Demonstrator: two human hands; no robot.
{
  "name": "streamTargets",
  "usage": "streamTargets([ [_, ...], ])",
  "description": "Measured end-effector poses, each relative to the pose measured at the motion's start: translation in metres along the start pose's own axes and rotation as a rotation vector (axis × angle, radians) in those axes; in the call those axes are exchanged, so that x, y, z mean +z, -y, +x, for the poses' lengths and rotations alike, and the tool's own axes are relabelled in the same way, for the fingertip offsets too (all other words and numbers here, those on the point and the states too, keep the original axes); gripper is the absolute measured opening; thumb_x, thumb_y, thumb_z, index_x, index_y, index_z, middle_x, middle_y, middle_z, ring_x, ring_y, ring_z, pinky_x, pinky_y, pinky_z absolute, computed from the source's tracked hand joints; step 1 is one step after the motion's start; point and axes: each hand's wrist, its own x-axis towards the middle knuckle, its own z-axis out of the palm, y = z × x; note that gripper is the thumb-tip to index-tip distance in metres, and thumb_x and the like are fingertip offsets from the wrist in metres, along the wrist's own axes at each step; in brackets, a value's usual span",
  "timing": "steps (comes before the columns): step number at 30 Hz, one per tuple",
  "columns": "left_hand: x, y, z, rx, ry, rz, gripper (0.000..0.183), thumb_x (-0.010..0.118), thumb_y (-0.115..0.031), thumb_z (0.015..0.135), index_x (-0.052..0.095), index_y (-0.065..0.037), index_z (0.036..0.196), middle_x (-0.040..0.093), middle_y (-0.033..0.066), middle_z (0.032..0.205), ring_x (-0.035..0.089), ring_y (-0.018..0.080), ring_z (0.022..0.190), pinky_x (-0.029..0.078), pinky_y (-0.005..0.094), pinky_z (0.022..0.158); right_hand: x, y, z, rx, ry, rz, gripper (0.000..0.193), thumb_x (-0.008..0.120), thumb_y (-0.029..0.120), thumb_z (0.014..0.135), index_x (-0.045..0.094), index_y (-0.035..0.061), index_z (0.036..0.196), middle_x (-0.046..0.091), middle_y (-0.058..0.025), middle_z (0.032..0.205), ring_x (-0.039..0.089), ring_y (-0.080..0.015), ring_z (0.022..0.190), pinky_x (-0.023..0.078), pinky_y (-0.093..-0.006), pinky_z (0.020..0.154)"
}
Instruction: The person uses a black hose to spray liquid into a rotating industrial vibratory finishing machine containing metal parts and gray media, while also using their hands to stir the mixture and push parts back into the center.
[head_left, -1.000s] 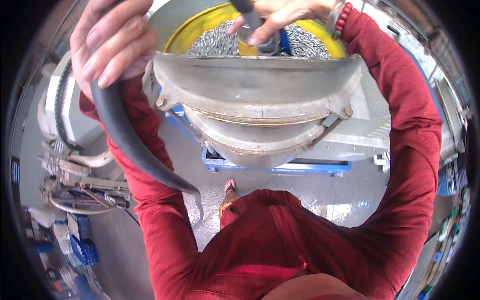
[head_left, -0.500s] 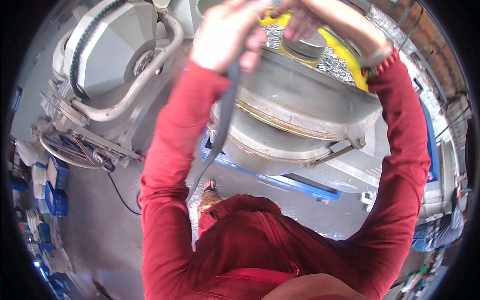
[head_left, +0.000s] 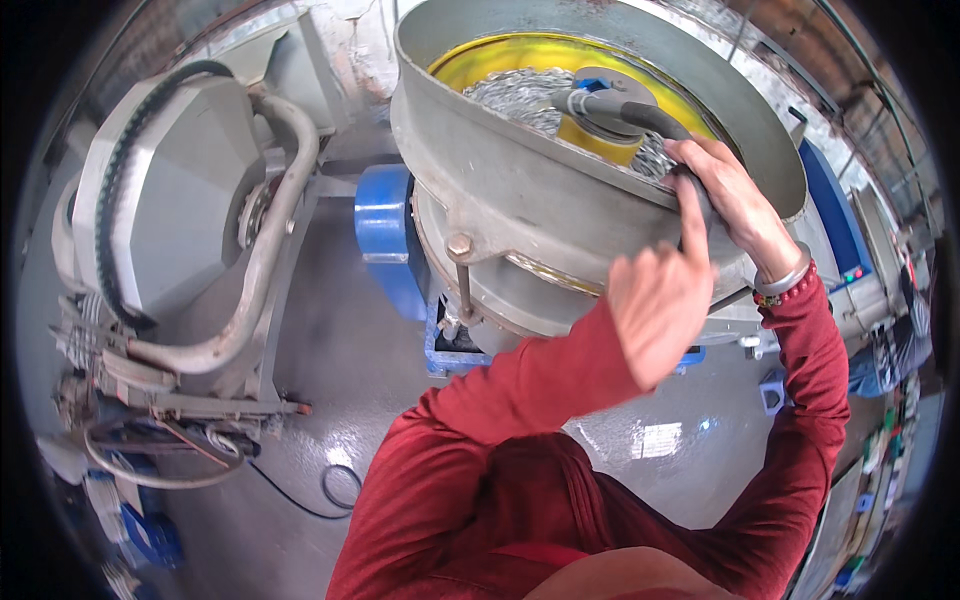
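A dark flexible hose [head_left: 652, 118] bends over the rim of a round grey bowl machine [head_left: 560, 185]. The hose's grey end lies on the capped centre post [head_left: 620, 95], by a small blue piece. Around the post, shiny small metal pieces [head_left: 525, 95] fill the yellow-lined bowl. My right hand [head_left: 735, 195] is closed round the hose at the near right rim. Just below it, my left hand [head_left: 660, 295] is on the hose too, index finger stretched up along it and the other fingers curled; the hose's lower part is hidden behind it.
A grey faceted drum [head_left: 165, 190] with a bent pipe frame [head_left: 290, 200] stands at the left. A blue motor housing [head_left: 385, 235] sits beside the bowl. On the wet floor lies a thin black cable [head_left: 300, 508]. Blue panelling [head_left: 832, 215] rises at the right.
Both hands have come down from the upper part of the view to the bowl's near right rim. The hose, which hung from my left hand, now rests over the rim onto the centre post.
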Motion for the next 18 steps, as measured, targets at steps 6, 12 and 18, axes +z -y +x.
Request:
streamTargets([
  [6,-0.061,0.085,-0.048,0.174,0.538,-0.047,0.05,0.058,-0.029,0.089,0.046,-0.01,0.134,0.065,0.0152,0.072,0.061,0.0352,0.057,0.05,0.0429,0.053,0.027,0.031,-0.006,0.136,-0.085,-0.048,0.054,0.056,0.041,0.085,0.055,-0.0051,0.113,0.057,-0.0062,0.089,0.053,-0.0106,0.08,0.042,-0.023,0.072],
  [12,-0.058,0.183,-0.135,-0.078,0.755,0.088,0.047,0.057,-0.031,0.089,0.049,-0.011,0.13,0.066,0.0168,0.075,0.062,0.0398,0.064,0.051,0.0473,0.058,0.011,0.031,-0.012,0.178,0.001,-0.116,0.051,0.054,0.025,0.088,0.048,-0.0064,0.127,0.062,-0.0078,0.087,0.059,-0.0117,0.078,0.045,-0.022,0.077],
  [18,-0.052,0.26,-0.261,-0.317,1.195,0.15,0.046,0.057,-0.036,0.087,0.051,-0.013,0.126,0.066,0.0207,0.09,0.064,0.0406,0.084,0.051,0.0492,0.073,0.03,0.015,-0.009,0.022,-0.039,-0.003,0.061,0.05,0.021,0.086,0.036,0.0013,0.142,0.062,-0.0074,0.084,0.06,-0.0103,0.078,0.044,-0.0215,0.077],
])
